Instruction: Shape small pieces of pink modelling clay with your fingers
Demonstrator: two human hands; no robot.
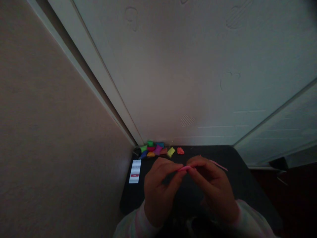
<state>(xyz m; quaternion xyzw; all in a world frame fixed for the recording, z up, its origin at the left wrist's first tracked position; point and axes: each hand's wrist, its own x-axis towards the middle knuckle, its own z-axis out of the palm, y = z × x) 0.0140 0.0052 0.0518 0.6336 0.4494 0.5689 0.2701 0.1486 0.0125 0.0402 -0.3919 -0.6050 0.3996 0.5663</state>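
Both hands meet over a small black table (237, 172). My left hand (158, 185) and my right hand (213, 188) pinch a small pink piece of clay (185, 168) between their fingertips. A thin pink stick (219, 164) pokes out past my right hand's fingers; whether that hand holds it I cannot tell. Both sleeves are pale and striped.
Several small bags of coloured clay (156, 149) lie in a cluster at the table's far edge, with an orange piece (180, 151) beside them. A phone (135, 171) with a lit screen lies at the left. A white wall and door frame stand close behind.
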